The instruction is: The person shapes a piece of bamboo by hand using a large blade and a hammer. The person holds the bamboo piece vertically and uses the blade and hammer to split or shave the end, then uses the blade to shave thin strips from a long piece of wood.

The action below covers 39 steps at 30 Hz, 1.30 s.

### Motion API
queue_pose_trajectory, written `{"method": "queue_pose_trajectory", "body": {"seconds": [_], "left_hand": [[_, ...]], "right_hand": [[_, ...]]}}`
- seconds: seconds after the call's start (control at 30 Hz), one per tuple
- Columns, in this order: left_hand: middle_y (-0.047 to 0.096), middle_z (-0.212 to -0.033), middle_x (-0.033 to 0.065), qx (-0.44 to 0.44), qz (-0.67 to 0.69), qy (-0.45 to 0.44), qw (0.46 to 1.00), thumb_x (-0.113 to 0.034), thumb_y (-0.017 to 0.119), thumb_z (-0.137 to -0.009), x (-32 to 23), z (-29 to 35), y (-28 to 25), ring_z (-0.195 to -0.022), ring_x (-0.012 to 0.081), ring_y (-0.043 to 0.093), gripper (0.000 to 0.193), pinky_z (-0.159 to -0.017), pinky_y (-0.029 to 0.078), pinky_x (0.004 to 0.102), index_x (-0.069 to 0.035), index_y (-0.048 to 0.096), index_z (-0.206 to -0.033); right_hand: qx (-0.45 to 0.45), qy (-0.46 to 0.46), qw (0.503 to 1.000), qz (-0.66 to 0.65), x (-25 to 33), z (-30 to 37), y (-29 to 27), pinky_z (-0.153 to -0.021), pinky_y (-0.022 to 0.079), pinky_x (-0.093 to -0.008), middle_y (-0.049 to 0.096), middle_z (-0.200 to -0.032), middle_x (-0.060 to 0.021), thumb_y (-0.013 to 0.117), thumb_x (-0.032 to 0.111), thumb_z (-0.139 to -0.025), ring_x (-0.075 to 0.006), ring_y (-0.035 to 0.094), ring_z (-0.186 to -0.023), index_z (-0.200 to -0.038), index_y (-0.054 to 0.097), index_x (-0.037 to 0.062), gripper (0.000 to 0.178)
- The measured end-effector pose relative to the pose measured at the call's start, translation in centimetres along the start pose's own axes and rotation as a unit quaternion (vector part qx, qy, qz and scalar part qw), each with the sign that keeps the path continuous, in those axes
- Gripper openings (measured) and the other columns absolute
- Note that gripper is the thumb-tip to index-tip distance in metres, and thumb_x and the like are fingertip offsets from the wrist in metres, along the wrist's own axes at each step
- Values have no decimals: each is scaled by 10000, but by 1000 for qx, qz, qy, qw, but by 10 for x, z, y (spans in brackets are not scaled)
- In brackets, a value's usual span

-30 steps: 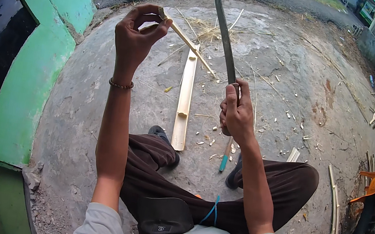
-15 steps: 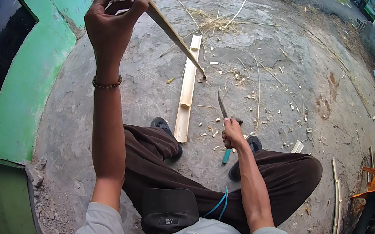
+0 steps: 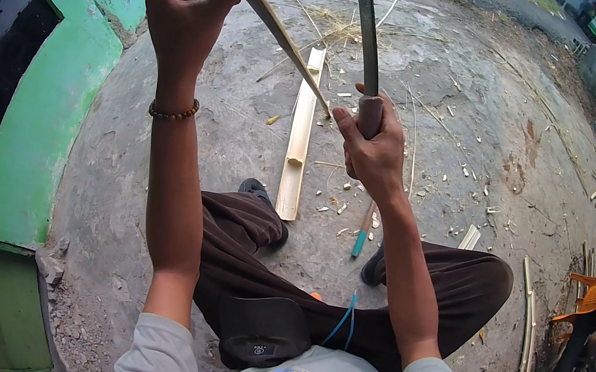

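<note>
My left hand [image 3: 193, 10], raised high at the upper left, pinches the top end of a bamboo strip [image 3: 286, 38]. The strip slants down to the right, its lower end near the concrete. In my right hand [image 3: 379, 140] a machete [image 3: 368, 37] is gripped by its handle, the long dark blade pointing up and cut off by the frame's top. The blade is apart from the strip. Behind the strip, a split bamboo half [image 3: 297, 139] lies on the ground between my feet, open side up. A stick with a green end [image 3: 360, 239] lies by my right foot.
Chips and shavings are scattered over the concrete [image 3: 462, 134]. A green wall [image 3: 52, 116] runs along the left. Long bamboo strips [image 3: 529, 332] and an orange chair-like object [image 3: 588, 298] are at the right. A straw heap [image 3: 335, 28] lies farther off.
My right hand has risen from near the ground, lifting the machete until its blade points up. My left hand, with the bamboo strip, has shifted slightly up.
</note>
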<state>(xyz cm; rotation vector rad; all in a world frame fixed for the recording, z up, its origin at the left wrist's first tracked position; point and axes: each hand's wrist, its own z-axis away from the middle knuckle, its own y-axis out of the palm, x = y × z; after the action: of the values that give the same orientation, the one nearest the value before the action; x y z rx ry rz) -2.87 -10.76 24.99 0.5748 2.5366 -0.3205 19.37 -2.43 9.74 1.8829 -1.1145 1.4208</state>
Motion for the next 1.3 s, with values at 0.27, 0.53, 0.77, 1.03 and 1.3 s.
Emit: {"method": "queue_pose_trajectory", "body": {"seconds": [0.27, 0.53, 0.77, 1.03, 1.3], "left_hand": [[662, -944, 44, 96, 103, -38, 989, 12, 804, -773, -11, 26, -26, -857, 114, 691, 335, -697, 622, 241, 4, 622, -1053], [650, -956, 36, 170, 89, 6, 981, 47, 807, -744, -19, 33, -33, -851, 90, 673, 358, -728, 624, 243, -19, 631, -1050], [660, -908, 33, 177, 79, -12, 981, 27, 826, -728, -33, 35, -30, -822, 96, 685, 370, -722, 623, 241, -13, 629, -1039], [679, -868, 47, 160, -40, -69, 984, -46, 814, -760, -66, 47, -15, -852, 128, 710, 316, -744, 618, 275, -8, 597, -988], [704, -895, 68, 51, -63, -20, 997, -153, 836, -775, -31, 34, -36, -833, 133, 716, 327, -704, 599, 262, -2, 629, -978]], "right_hand": [[-2, -8, 994, 110, -40, -59, 15, -568, 506, -334, 655, -766, -85, 790, 352, -851, -171, 635, -597, -1148, 595, -5, 504], [77, 70, 993, 50, -67, -52, 31, -548, 540, -310, 672, -758, -97, 829, 383, -818, -158, 682, -627, -1034, 579, -20, 522], [73, 80, 994, 0, -61, -38, 38, -524, 535, -303, 672, -765, -92, 739, 165, -877, -148, 666, -593, -1131, 559, -11, 357], [47, 43, 998, -29, 7, -33, 29, -500, 524, -280, 632, -763, -74, 659, 54, -873, -133, 642, -564, -1268, 520, 8, 421], [15, -95, 994, -43, 88, -18, -19, -484, 485, -244, 618, -698, -37, 607, 54, -912, -78, 573, -524, -1318, 521, 14, 417]]}}
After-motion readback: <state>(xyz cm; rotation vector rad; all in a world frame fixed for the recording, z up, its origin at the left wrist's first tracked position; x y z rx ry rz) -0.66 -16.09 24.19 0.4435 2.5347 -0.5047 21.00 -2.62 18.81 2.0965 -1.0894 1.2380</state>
